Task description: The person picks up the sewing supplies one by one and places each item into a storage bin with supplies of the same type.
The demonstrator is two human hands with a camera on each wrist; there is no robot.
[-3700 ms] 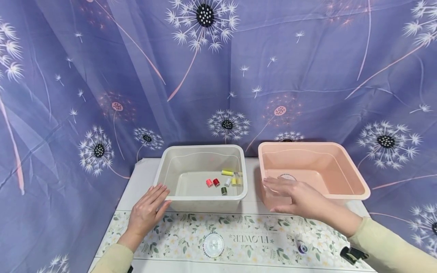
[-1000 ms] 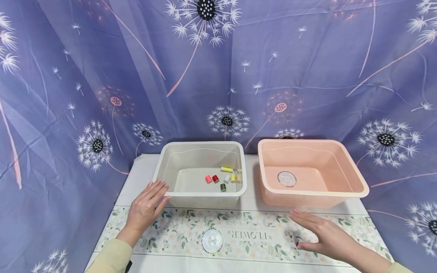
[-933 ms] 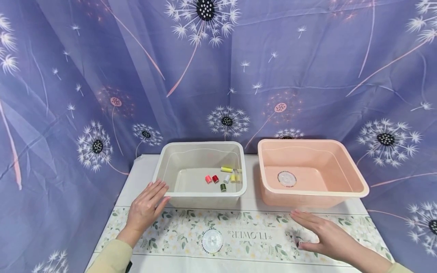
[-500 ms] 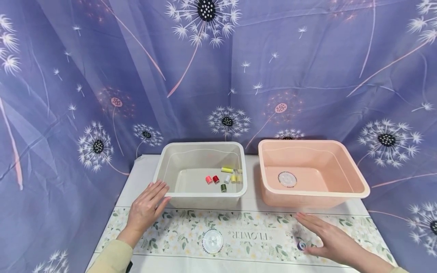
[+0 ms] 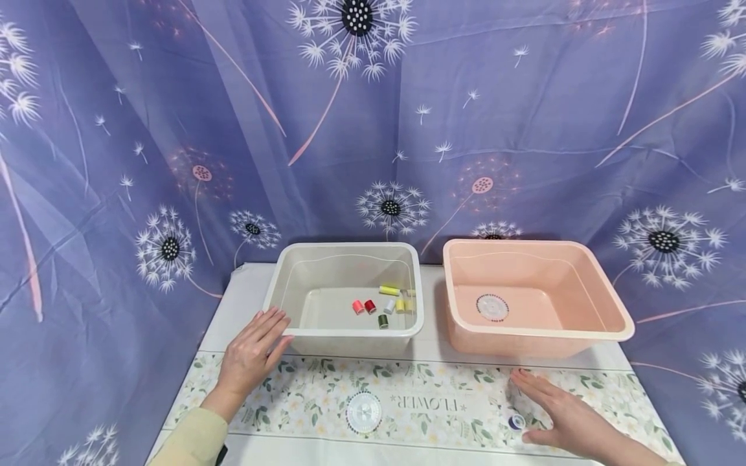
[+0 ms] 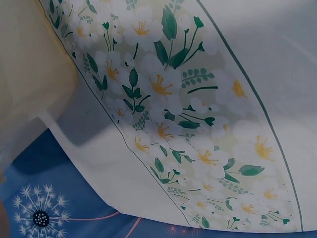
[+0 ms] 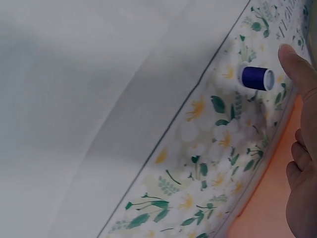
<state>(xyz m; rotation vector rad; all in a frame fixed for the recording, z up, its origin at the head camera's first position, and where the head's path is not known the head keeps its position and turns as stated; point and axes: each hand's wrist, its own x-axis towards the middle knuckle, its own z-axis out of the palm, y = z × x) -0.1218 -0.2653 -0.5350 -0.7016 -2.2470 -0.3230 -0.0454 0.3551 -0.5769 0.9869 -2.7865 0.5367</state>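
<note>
In the head view, a spool of dark blue thread (image 5: 516, 422) lies on the flowered strip of the table at the right. My right hand (image 5: 568, 414) hovers just beside it, fingers extended and thumb apart, with nothing held. The right wrist view shows the spool's blue thread and pale ends near the thumb (image 7: 296, 67), with a gap between them. My left hand (image 5: 247, 356) has its fingers straight at the front left corner of the grey bin (image 5: 344, 333); whether they press on the rim is hard to tell. It is not clearly visible in the left wrist view.
Several thread spools, including a red spool (image 5: 370, 307) and a green spool (image 5: 383, 321), lie in the grey bin. The peach bin (image 5: 536, 331) holds a round pin wheel (image 5: 492, 307). Another pin wheel (image 5: 364, 412) lies on the table. A purple curtain (image 5: 326, 194) hangs behind.
My right hand has come from over the peach bin down to the table beside the blue spool, then drawn slightly right, uncovering the spool. My left hand stays in place.
</note>
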